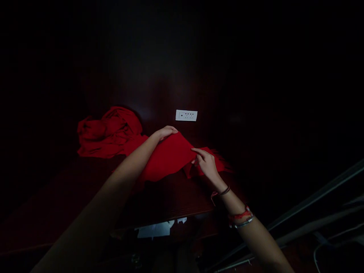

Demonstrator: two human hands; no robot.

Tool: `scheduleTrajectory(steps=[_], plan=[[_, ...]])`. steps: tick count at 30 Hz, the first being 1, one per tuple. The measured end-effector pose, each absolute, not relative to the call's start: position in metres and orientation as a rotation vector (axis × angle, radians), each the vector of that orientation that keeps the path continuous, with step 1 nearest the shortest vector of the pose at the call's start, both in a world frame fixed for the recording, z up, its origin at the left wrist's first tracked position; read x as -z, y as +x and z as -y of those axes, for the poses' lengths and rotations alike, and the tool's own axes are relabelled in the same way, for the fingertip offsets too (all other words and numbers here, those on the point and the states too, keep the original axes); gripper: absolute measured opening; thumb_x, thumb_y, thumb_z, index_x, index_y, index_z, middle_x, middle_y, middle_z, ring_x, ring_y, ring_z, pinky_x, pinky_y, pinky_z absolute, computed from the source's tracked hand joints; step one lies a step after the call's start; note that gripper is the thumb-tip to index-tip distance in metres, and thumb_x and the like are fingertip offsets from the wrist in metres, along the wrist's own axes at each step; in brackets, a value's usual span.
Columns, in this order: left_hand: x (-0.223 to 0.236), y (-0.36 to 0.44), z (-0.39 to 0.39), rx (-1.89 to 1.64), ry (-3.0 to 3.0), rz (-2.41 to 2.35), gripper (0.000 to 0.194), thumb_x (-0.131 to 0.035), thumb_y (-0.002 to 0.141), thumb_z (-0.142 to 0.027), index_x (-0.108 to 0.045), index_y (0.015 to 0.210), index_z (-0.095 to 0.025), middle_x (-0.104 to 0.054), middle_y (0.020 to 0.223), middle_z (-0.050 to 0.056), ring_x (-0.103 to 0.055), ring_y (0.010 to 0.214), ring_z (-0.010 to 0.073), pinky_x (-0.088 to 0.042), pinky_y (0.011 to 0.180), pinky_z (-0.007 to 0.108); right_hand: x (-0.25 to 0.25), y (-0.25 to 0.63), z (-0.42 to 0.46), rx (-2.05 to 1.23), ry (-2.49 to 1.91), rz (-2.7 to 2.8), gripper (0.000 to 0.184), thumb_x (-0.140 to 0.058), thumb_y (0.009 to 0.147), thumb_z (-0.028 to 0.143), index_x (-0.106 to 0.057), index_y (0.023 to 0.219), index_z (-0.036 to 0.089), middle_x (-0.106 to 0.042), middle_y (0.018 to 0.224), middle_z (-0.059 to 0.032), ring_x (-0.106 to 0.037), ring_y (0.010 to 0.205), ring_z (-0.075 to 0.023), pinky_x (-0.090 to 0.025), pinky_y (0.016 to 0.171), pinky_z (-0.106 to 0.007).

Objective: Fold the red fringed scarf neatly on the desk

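Observation:
A red scarf point(167, 157) with a fringed end at the right lies across the dark wooden surface, partly raised between my hands. My left hand point(167, 132) grips its far edge, the fingers bent over the cloth. At the right, my right hand point(206, 161) pinches the cloth's side edge between thumb and index finger. The fringed end spreads out behind and beyond my right hand. More red cloth point(110, 131) sits in a crumpled heap at the left; it seems to run on into the stretched part. Bracelets circle my right wrist and forearm.
A white wall socket point(186, 115) is set in the dark panel behind the cloth. Below the front edge of the dark wooden tabletop point(167, 206), a pale paper-like item point(155, 230) shows. Metal rails point(318, 197) slant through the lower right. Much of the scene is very dark.

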State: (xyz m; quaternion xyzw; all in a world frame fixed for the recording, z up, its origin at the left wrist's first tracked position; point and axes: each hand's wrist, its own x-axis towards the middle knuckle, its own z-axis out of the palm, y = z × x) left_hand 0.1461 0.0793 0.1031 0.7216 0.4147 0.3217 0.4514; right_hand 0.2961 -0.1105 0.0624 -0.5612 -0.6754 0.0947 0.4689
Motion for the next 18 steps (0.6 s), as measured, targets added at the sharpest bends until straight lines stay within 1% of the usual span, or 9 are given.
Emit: scheduleTrajectory(steps=[2, 4, 7, 11, 15, 18], plan=[[-0.104, 0.178, -0.084, -0.769, 1.774, -1.016, 0.01, -0.05, 0.068, -0.012, -0.059, 0.071, -0.011, -0.057, 0.057, 0.0, -0.052, 0.054, 0.0102, -0.042, 0.056, 0.022, -0.061, 0.32, 0.108, -0.357, -1.404, 1.549, 0.036, -0.032, 0.074, 0.016, -0.056, 0.101, 0.014, -0.058, 0.054, 0.0007, -0.053, 0.044, -0.0097, -0.044, 0.05, -0.021], [-0.1, 0.207, -0.089, -0.746, 1.774, -1.021, 0.01, -0.051, 0.067, -0.011, -0.06, 0.072, -0.011, -0.057, 0.055, 0.0, -0.052, 0.053, 0.0108, -0.042, 0.056, 0.023, -0.054, 0.341, 0.104, -0.424, -1.412, 1.447, 0.035, -0.033, 0.074, 0.02, -0.055, 0.1, 0.013, -0.057, 0.051, 0.0009, -0.054, 0.043, -0.0104, -0.044, 0.045, -0.021], [-0.088, 0.245, -0.094, -0.727, 1.778, -1.052, 0.013, -0.054, 0.065, -0.01, -0.061, 0.076, -0.011, -0.059, 0.059, 0.001, -0.054, 0.055, 0.0114, -0.043, 0.056, 0.022, -0.037, 0.368, 0.099, -0.432, -1.433, 1.342, 0.035, -0.034, 0.074, 0.026, -0.055, 0.099, 0.012, -0.056, 0.049, 0.0014, -0.054, 0.043, -0.0109, -0.042, 0.041, -0.019], [-0.069, 0.281, -0.099, -0.68, 1.797, -1.079, 0.021, -0.057, 0.065, -0.01, -0.06, 0.085, -0.012, -0.062, 0.068, 0.002, -0.056, 0.061, 0.0121, -0.043, 0.056, 0.021, -0.014, 0.394, 0.097, -0.394, -1.544, 1.274, 0.033, -0.036, 0.073, 0.028, -0.056, 0.095, 0.014, -0.054, 0.047, 0.0024, -0.051, 0.04, -0.0101, -0.039, 0.038, -0.017], [-0.06, 0.306, -0.101, -0.609, 1.823, -1.065, 0.023, -0.057, 0.066, -0.012, -0.06, 0.089, -0.015, -0.063, 0.078, 0.002, -0.057, 0.065, 0.0119, -0.043, 0.056, 0.019, -0.001, 0.413, 0.097, -0.313, -1.622, 1.228, 0.032, -0.035, 0.074, 0.028, -0.056, 0.094, 0.015, -0.055, 0.048, 0.002, -0.051, 0.041, -0.011, -0.039, 0.04, -0.019], [-0.054, 0.32, -0.102, -0.551, 1.829, -1.07, 0.026, -0.054, 0.068, -0.012, -0.058, 0.093, -0.015, -0.063, 0.083, 0.003, -0.057, 0.067, 0.0116, -0.043, 0.055, 0.019, 0.003, 0.423, 0.097, -0.133, -1.681, 1.243, 0.029, -0.035, 0.074, 0.024, -0.058, 0.09, 0.017, -0.06, 0.061, -0.0007, -0.055, 0.053, -0.0126, -0.042, 0.051, -0.022]])
